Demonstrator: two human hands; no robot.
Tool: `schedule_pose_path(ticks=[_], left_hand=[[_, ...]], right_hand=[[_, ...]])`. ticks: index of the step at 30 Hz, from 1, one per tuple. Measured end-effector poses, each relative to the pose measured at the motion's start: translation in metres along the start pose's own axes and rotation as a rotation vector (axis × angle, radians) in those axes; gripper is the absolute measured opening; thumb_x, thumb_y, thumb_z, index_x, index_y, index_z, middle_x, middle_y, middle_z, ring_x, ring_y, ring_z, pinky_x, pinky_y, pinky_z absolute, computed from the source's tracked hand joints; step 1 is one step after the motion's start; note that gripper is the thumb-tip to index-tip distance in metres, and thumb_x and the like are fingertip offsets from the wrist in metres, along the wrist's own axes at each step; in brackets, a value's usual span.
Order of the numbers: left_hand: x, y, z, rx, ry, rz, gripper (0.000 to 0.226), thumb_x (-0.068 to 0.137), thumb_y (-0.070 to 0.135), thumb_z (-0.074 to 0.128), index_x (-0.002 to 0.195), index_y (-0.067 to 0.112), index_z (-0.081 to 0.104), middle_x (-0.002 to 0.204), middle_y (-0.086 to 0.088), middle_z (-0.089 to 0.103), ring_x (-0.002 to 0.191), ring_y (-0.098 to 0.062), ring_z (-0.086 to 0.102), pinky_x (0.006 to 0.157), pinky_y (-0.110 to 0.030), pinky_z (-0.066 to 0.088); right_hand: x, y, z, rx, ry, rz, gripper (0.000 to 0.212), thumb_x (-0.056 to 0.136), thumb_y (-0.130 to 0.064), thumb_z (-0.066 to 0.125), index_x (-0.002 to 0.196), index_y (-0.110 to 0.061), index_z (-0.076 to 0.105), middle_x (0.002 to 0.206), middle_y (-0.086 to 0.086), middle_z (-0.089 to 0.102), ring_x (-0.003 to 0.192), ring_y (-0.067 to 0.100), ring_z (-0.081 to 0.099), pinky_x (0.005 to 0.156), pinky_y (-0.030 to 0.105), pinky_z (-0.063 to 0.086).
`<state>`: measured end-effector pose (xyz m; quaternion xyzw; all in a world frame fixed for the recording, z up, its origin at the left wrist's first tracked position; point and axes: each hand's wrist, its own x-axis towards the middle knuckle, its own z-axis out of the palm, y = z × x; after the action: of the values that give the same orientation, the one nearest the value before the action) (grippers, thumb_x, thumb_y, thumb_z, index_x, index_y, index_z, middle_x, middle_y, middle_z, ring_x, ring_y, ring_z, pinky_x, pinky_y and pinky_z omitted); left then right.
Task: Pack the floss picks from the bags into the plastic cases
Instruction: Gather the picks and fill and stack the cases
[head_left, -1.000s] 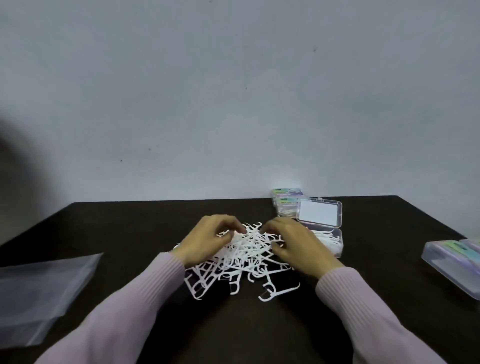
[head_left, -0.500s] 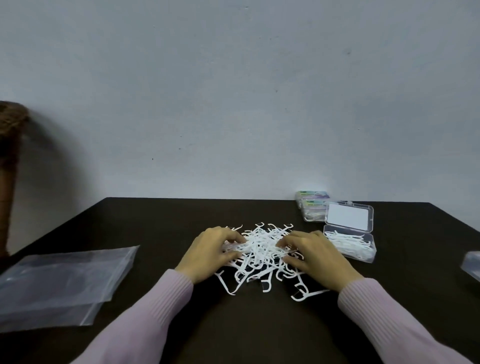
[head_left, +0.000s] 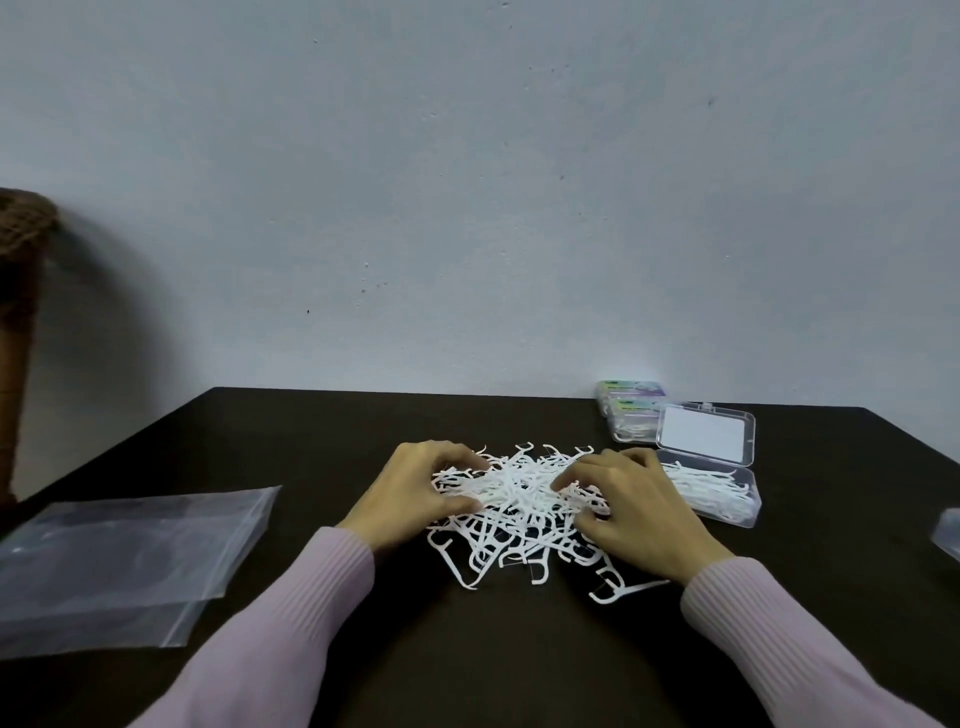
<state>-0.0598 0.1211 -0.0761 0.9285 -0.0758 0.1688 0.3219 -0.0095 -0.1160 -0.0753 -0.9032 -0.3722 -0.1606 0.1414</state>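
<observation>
- The left sleeve is pale lilac knit with fine ribs along it.
- The right sleeve is the same.
- Both hands are bare, no rings.

The tabletop was dark and matt, smooth-looking. The floss picks heaped at its centre were white plastic. At three o'clock from them the open case was clear, glossy plastic. At nine o'clock the bags were thin transparent film, shiny and slightly creased. The sleeves were ribbed knit cloth in pale lilac. The wall was matt, faintly speckled.
</observation>
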Motion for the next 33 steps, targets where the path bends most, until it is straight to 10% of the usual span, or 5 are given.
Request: schedule_pose_path(ticks=[10,26,33], left_hand=[[-0.001,-0.001,-0.006,0.192,-0.104,-0.078,0.027,0.075,0.033,0.078,0.101,0.027,0.070,0.097,0.013,0.065,0.090,-0.001,0.058,0.085,-0.027,0.048],[-0.005,0.006,-0.005,0.272,0.170,-0.002,0.021,0.084,0.028,0.069,0.105,0.024,0.073,0.100,0.012,0.072,0.089,0.000,0.064,0.088,-0.021,0.049],[-0.004,0.007,-0.007,0.068,0.269,-0.035,0.015,0.081,0.025,0.072,0.095,0.022,0.075,0.086,0.011,0.072,0.079,0.003,0.065,0.078,-0.022,0.055]], right_hand=[[0.032,-0.014,0.011,-0.055,-0.162,-0.004,0.044,0.094,-0.023,0.046,0.137,-0.028,0.038,0.143,-0.011,0.041,0.132,0.006,0.035,0.114,0.036,0.014],[0.036,-0.001,0.018,-0.135,0.198,-0.123,0.010,0.082,-0.016,0.070,0.092,-0.019,0.069,0.081,-0.006,0.071,0.076,0.014,0.068,0.095,0.039,0.042],[0.033,-0.006,0.007,0.194,0.198,-0.018,0.022,0.090,-0.016,0.060,0.111,-0.016,0.063,0.097,-0.001,0.070,0.087,0.012,0.065,0.081,0.030,0.053]])
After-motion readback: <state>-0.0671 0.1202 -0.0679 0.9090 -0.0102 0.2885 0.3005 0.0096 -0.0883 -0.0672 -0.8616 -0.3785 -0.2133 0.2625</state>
